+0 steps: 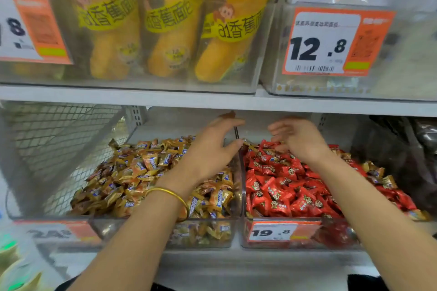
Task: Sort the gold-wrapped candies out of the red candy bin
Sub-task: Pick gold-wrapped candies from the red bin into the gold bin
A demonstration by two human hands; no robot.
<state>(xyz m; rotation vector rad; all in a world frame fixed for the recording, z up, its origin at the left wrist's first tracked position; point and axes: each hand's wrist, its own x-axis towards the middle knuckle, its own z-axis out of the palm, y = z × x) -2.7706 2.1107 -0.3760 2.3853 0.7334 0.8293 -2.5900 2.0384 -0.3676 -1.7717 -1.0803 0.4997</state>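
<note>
Two clear bins sit side by side on the lower shelf [212,260], and both hands are reaching deep toward the back! On the left is the gold candy bin [142,234], heaped with gold and orange wrappers. On the right is the red candy bin [331,241], packed with red candies [283,184] and carrying a 19.8 price tag [272,232] on its front wall.

And there are the strays: gold-wrapped candies [378,172] lie in the red bin along its right edge, running from the middle down to the front corner, with a few more tucked at the back by the divider between the bins.

The left hand [212,149] is spread open, palm down, over the back right corner of the gold bin. Its fingers are extended and the thumb reaches to the divider. A gold bangle [170,194] rides on that wrist.

The right hand [298,139] hangs over the back of the red bin, its fingers loosely bent and pointing left, the lower ones brushing the red pile. It's blurred, but the fingers look relaxed rather than clamped.

Up above, a higher shelf holds yellow banana-bread packs [170,30] in clear boxes, and a 12.8 price tag [326,42] sits to the right. Wire mesh [59,137] closes off the far left.
</note>
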